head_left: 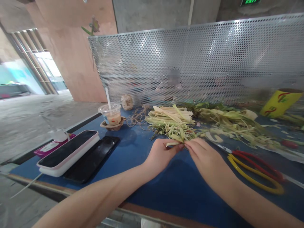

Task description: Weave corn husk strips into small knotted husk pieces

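Observation:
Both hands meet over the blue table, near its middle. My left hand is closed in a pinch on a pale green husk strip. Fingertips of my right hand press together on the strip's right end, touching or nearly touching the left fingertips. Just behind the hands lies a heap of small green plant pieces, with a stack of flat, pale husks beyond it. Scissors with red and yellow handles lie to the right of my right hand.
Two phones, one on a white case, lie at the left. Behind them stands a plastic cup with a straw. Twine, loose husks and a yellow tube sit before a perforated metal screen.

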Demonstrator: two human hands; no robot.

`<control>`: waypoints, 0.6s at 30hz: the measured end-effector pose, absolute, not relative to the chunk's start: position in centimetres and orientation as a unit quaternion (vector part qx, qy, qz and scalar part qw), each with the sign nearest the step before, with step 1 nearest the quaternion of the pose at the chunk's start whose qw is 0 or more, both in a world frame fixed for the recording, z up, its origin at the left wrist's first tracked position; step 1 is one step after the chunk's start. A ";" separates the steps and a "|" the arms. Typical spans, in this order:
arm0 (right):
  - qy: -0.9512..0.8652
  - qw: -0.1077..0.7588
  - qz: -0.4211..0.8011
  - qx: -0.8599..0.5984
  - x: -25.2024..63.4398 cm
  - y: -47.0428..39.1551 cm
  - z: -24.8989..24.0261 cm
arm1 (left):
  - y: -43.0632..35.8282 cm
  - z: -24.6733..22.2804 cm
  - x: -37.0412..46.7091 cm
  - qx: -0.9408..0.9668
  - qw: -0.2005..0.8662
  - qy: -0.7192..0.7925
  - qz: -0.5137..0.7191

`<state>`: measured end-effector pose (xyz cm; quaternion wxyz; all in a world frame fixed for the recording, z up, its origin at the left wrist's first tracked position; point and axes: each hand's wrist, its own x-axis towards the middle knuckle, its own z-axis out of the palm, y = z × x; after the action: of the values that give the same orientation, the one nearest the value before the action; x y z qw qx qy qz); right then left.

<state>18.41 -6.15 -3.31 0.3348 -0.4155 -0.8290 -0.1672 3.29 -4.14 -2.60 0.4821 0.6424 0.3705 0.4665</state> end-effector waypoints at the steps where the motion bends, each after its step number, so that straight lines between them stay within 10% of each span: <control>1: -0.831 0.332 -0.158 -0.417 18.4 -6.2 -3.3 | -4.1 -2.6 3.2 0.645 0.482 0.366 0.467; 10: -0.869 0.288 -0.215 -0.339 19.0 -6.5 -3.2 | -3.8 -2.7 3.4 0.621 0.456 0.393 0.503; 18: -0.765 0.396 0.078 -0.502 18.9 -5.7 -2.6 | -3.9 -1.9 3.2 0.578 0.488 0.410 0.510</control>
<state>18.86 -5.65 -2.55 0.3958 -0.5015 -0.7653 0.0785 3.23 -3.87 -1.87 0.4876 0.5778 0.4104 0.5099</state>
